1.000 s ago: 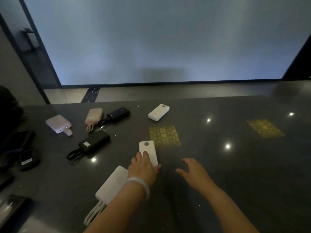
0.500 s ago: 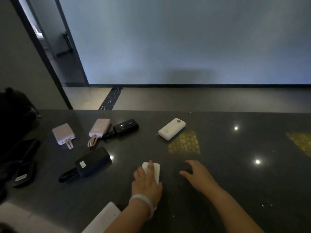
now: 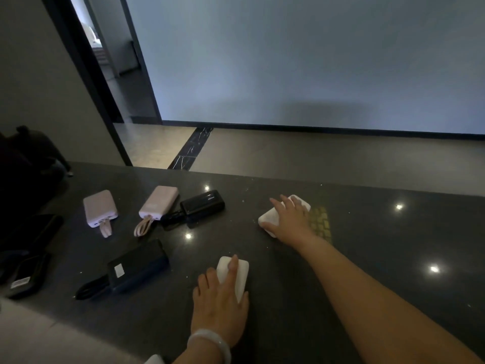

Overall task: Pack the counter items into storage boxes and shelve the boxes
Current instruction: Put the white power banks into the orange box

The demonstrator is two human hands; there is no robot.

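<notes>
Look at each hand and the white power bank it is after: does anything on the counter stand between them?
Nothing visible does. The left hand already lies on the near white power bank, and the right hand lies over the far white power bank. The black and pink power banks lie off to the left. No storage box is in view.

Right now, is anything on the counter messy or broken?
Nothing looks broken or spilled. The power banks just lie scattered at odd angles, and the pink power bank by the small black power bank has its cable bunched loose on the counter.
</notes>
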